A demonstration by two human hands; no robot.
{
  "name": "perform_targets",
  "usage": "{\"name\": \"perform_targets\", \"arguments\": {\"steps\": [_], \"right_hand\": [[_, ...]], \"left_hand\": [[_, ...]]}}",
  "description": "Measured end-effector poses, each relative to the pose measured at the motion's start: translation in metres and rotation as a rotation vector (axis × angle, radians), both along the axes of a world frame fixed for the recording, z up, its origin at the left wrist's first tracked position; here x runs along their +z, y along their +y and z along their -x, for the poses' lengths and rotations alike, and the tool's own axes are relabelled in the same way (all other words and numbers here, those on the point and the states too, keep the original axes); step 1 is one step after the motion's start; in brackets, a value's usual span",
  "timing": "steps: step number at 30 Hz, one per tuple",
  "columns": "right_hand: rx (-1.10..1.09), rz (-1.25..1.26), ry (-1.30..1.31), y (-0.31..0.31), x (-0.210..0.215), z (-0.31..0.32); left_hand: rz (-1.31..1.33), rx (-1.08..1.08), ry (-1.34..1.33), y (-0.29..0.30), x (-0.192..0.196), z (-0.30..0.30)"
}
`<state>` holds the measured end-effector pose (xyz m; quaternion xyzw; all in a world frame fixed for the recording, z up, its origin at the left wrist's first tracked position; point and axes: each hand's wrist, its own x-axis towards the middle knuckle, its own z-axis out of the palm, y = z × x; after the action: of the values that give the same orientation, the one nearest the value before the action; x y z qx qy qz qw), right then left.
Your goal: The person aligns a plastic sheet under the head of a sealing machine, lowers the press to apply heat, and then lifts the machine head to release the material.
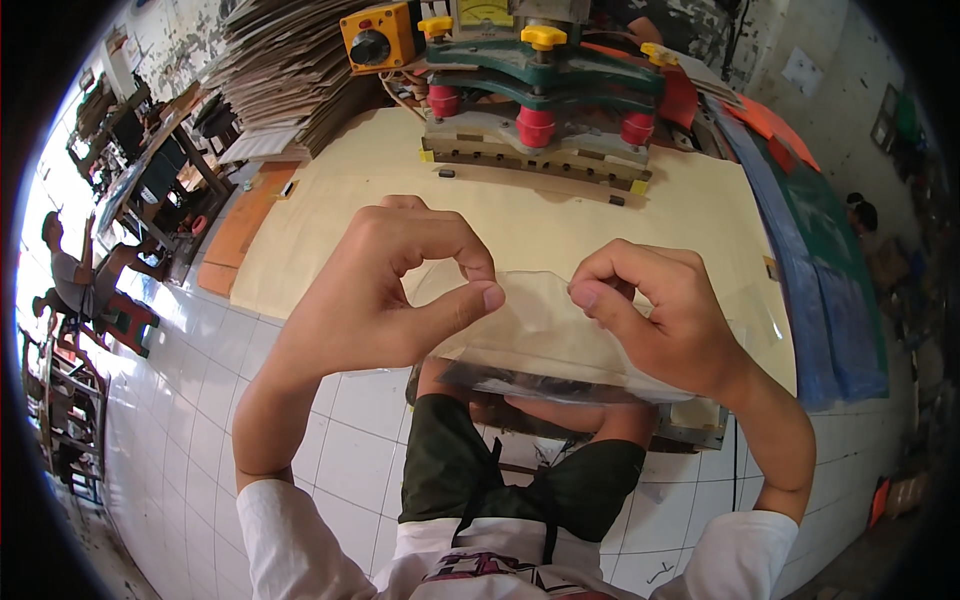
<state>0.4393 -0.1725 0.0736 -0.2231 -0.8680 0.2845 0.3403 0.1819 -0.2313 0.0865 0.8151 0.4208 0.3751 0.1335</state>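
My left hand (385, 290) and my right hand (655, 310) both pinch the top edge of a clear plastic bag (545, 340), held up in front of me over the near edge of a pale work table (330, 220). Thumb and forefinger of each hand close on the film, the two pinches a short gap apart. A dark item shows through the bag's lower part. Beyond the bag, at the table's far side, stands a press machine (540, 100) with green plates, red cylinders and yellow knobs.
A tall stack of brown cardboard sheets (285, 65) rises at the back left. Blue and green sheets (830, 280) lie along the table's right side, orange ones (780, 130) behind them. A person (85, 275) sits at far left on the white tiled floor (190, 400).
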Motion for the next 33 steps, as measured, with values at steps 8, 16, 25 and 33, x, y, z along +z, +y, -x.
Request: {"name": "perform_targets", "arguments": {"steps": [8,16,25,33], "right_hand": [[0.028,-0.083,0.036,0.005,0.005,0.016],[0.033,0.017,-0.047,0.001,0.014,0.024],[0.12,-0.125,-0.031,0.002,0.013,0.026],[0.1,-0.145,-0.224,0.001,0.034,0.028]], "left_hand": [[0.171,-0.063,-0.161,-0.003,0.005,-0.006],[0.176,-0.006,-0.097,-0.006,0.01,-0.008],[0.28,-0.079,-0.044,-0.002,0.001,-0.007],[0.197,-0.057,-0.116,-0.007,0.001,-0.006]]}}
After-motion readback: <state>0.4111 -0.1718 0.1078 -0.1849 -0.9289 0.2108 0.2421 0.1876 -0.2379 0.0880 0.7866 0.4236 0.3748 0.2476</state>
